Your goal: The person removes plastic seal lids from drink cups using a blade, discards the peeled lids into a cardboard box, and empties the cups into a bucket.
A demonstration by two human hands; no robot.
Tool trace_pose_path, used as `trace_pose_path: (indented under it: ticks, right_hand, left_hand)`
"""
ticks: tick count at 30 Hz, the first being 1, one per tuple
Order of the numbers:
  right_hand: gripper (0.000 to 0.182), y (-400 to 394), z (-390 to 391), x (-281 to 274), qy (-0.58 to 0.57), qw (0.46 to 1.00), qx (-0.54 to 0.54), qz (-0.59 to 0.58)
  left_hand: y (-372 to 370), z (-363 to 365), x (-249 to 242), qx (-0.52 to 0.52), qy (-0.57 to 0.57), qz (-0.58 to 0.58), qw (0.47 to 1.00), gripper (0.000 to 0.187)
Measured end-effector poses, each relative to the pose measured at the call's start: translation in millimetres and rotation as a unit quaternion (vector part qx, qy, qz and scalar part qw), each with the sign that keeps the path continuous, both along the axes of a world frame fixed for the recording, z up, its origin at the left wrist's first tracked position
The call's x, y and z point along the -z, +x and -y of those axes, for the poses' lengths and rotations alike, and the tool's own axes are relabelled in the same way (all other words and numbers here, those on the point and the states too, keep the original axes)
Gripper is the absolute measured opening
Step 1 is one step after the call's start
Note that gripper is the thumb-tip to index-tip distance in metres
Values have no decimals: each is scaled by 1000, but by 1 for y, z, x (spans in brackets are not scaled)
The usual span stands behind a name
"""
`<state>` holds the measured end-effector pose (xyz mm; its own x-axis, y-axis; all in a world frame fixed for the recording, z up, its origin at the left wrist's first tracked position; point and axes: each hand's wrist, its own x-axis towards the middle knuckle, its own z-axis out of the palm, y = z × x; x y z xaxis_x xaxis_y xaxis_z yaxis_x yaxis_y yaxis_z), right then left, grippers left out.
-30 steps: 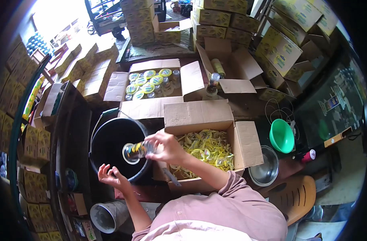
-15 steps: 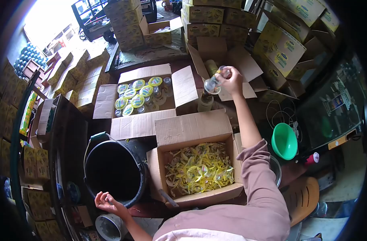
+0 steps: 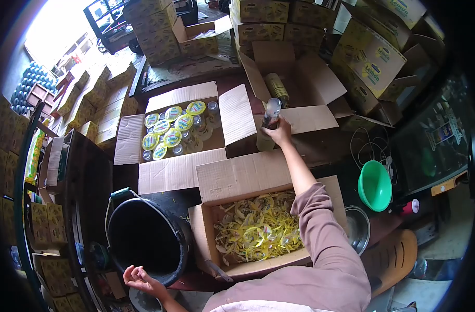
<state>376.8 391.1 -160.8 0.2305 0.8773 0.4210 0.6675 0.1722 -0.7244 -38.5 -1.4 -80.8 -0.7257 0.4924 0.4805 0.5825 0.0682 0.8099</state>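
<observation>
My right hand (image 3: 280,131) is closed at the far side of the front box, its fingers wrapped round the lower part of a clear see-through container (image 3: 273,108). That container stands upright over a dark part, against a pale bottle-like object (image 3: 265,141); how they join is hidden by the fingers. My left hand (image 3: 141,280) hovers at the near rim of a black bucket (image 3: 182,229), palm up, fingers loosely bent and apart, holding nothing. Between my arms sits a cardboard box (image 3: 237,179) full of yellow shredded strips (image 3: 263,223).
An open carton (image 3: 182,169) holds clear containers with yellow printed lids (image 3: 172,137). Behind my right hand, another open carton (image 3: 315,78) contains a stack of round yellowish pieces (image 3: 277,88). A green bowl (image 3: 375,185), metal bowl (image 3: 358,229) and orange chair (image 3: 391,260) are at right.
My right hand has moved down and left, bringing the clear container from tilted in the air to upright by the pale object. My left hand stays near the bucket; the view shifted slightly.
</observation>
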Motion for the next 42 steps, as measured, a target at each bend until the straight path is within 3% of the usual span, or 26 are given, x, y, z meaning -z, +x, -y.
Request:
trace_pose_path:
  ticks: [2, 9, 15, 18, 19, 23, 26, 27, 33, 36, 37, 38, 39, 41, 42]
  right_hand:
    - [50, -1, 0, 1, -23, 999, -18, -40]
    - [49, 3, 1, 28, -2, 1000, -4, -12]
    - [46, 6, -6, 27, -76, 997, 0, -12]
    - [50, 10, -2, 11, -89, 995, -29, -24]
    - [59, 11, -4, 10, -107, 992, -47, -41]
    - [74, 27, -2, 28, 117, 993, -13, 8]
    - [59, 17, 67, -14, -4, 959, -63, -274]
    - [47, 12, 92, -28, -12, 942, -113, -315]
    - [39, -12, 212, -105, -30, 910, -233, -342]
    - [49, -19, 253, -70, -141, 915, -232, -297]
    - [54, -26, 267, -75, -203, 952, -229, -5]
    - [59, -34, 283, -80, -244, 903, -203, 289]
    - [62, -34, 299, -57, -141, 911, -187, 340]
    - [72, -32, 315, -44, -105, 894, -161, 404]
    - [76, -33, 313, -54, -188, 894, -167, 371]
  left_hand:
    - [-1, 0, 1, 0, -4, -3, 1000, 30]
    - [0, -1, -1, -5, -19, 14, 1000, 29]
    - [-1, 0, 1, 12, -7, 13, 1000, 31]
    - [0, 1, -2, -2, -20, 10, 1000, 30]
    - [0, 1, -2, -1, -15, 12, 1000, 29]
    - [4, -1, -6, 5, -2, 24, 1000, 30]
    - [5, 1, -8, 10, -8, 19, 1000, 29]
    - [4, 1, -8, 12, 0, 29, 1000, 29]
    - [-1, 2, 0, 41, 48, 39, 997, 31]
    - [-1, 1, 0, 43, 62, 46, 996, 32]
    - [-1, 2, 0, 43, 61, 47, 996, 32]
    - [0, 2, 0, 43, 61, 47, 996, 32]
    - [0, 2, -2, 46, 60, 42, 996, 32]
    - [2, 2, -4, 48, 61, 36, 996, 32]
    - [3, 2, -5, 47, 65, 39, 996, 33]
